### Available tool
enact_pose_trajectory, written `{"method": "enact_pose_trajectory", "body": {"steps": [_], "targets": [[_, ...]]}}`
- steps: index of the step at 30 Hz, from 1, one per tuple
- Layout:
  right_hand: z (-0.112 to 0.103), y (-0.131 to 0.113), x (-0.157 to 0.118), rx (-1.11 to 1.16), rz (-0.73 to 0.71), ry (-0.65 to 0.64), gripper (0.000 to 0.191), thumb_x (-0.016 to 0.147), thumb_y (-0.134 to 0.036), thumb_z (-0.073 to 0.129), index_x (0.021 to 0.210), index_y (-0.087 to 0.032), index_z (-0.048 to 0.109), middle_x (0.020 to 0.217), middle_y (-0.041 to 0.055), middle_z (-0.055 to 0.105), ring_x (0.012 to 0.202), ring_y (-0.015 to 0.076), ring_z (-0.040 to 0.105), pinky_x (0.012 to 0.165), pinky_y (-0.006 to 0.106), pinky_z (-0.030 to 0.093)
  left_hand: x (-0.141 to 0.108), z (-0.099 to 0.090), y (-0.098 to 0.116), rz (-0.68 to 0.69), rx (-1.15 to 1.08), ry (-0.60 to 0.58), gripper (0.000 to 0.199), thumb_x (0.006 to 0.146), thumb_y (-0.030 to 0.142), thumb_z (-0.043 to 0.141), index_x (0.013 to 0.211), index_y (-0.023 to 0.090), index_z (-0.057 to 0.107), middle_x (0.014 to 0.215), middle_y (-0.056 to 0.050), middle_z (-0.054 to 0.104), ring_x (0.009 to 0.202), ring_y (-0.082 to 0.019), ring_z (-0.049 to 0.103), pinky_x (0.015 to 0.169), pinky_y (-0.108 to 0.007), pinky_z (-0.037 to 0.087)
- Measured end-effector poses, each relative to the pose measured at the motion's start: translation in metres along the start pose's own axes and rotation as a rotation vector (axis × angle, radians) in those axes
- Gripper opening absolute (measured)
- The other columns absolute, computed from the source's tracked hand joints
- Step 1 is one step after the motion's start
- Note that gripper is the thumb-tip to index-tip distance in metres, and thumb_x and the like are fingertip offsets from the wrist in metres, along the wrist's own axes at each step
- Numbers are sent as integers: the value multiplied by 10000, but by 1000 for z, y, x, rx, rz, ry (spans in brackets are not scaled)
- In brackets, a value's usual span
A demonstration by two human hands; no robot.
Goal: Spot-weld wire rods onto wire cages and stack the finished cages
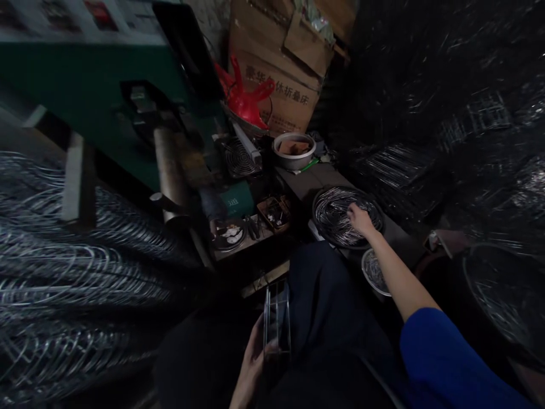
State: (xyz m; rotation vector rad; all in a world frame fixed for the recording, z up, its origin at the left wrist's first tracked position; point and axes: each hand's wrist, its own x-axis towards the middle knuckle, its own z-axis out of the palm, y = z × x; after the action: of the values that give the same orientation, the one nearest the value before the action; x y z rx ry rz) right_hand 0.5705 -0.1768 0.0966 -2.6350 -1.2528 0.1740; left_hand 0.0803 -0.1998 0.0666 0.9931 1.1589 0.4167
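My left hand (pixel 254 349) is wrapped round a small wire frame (pixel 277 318) with parallel metal bars, held low over my lap. Out to the right, my right hand (pixel 360 220) reaches into a round black basin (pixel 317 218) full of thin metal wire pieces (pixel 334 207). The fingers of that hand are bent down onto the pieces, and whether they grip one is too small to tell. Just below the basin, partly behind my forearm, stands a smaller round bowl (pixel 373 272) with more metal bits.
Large wire coils (pixel 85 272) fill the left side. A machine with a metal cylinder (pixel 167 165) stands ahead on the left. Beyond the basin are a white bowl (pixel 293 150) and a cardboard box (pixel 276 85). Wire frames (pixel 395 165) lie on the right, near a dark tub (pixel 468 278).
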Motion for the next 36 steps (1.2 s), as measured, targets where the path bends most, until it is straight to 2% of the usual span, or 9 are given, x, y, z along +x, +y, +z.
{"method": "enact_pose_trajectory", "body": {"steps": [3, 6, 9, 12, 18, 23, 29, 33, 36], "targets": [[-20, 3, -13, 258, 3, 301, 358, 1011, -325, 322, 1214, -126, 538, 1133, 159, 658, 1041, 243, 608, 910, 334, 448, -3, -12, -2, -30, -130, 20, 752, 542, 545, 862, 1222, 280, 677, 1064, -106, 738, 1049, -394, 686, 857, -503, 570], [-36, -13, -28, 754, -58, 498, 444, 938, -554, 482, 1161, -176, 553, 1061, 100, 652, 938, 212, 608, 823, 314, 496, 5, -25, 0, 70, -191, 183, 661, 605, 540, 830, 1169, 223, 694, 931, -80, 740, 744, -268, 703, 623, -355, 562], [-43, -56, -38, 1061, -162, 230, 562, 819, -612, 651, 1213, -225, 546, 970, 33, 640, 796, 167, 584, 700, 276, 502, 21, -33, 15, 181, -287, 217, 618, 659, 532, 797, 1158, 183, 690, 781, -42, 715, 538, -150, 587, 478, -249, 458], [-41, -110, -44, 1143, -234, -57, 536, 815, -616, 665, 1144, -195, 621, 845, 12, 603, 696, 140, 520, 626, 251, 456, 36, -36, 38, 237, -386, 195, 618, 676, 427, 809, 1216, 170, 652, 883, -52, 729, 538, -100, 562, 488, -211, 438], [-10, -181, -65, 1236, -313, -87, 425, 836, -608, 666, 971, -205, 686, 666, -25, 479, 596, 127, 400, 562, 254, 331, 49, -49, 63, 379, -539, 175, 629, 687, 357, 782, 1245, 125, 608, 1019, -111, 710, 532, -65, 542, 478, -196, 412], [12, -215, -82, 1054, -410, -454, 512, 790, -692, 664, 822, -181, 687, 639, -10, 484, 603, 137, 387, 558, 271, 290, 52, -67, 57, 417, -561, 189, 598, 702, 349, 776, 1230, 118, 617, 1103, -143, 695, 579, -76, 578, 491, -194, 417], [32, -224, -82, 1072, -341, -366, 526, 835, -659, 642, 630, -184, 545, 606, -30, 387, 593, 120, 321, 559, 282, 229, 56, -73, 52, 401, -628, 191, 608, 763, 473, 755, 1256, 146, 616, 1096, -108, 674, 611, -79, 565, 512, -198, 427], [43, -229, -89, 1132, -290, -354, 569, 819, -626, 685, 565, -195, 413, 590, -47, 292, 582, 111, 252, 559, 291, 188, 58, -70, 52, 340, -771, 22, 833, 759, 761, 604, 1299, 127, 605, 1019, -106, 653, 619, -102, 535, 460, -201, 405], [48, -234, -96, 1152, -296, -362, 592, 808, -619, 700, 547, -198, 376, 584, -48, 276, 583, 111, 246, 569, 294, 193, 58, -71, 50, 289, -827, -67, 896, 769, 820, 518, 1314, 113, 587, 1057, -129, 649, 634, -117, 538, 446, -206, 406]]}}
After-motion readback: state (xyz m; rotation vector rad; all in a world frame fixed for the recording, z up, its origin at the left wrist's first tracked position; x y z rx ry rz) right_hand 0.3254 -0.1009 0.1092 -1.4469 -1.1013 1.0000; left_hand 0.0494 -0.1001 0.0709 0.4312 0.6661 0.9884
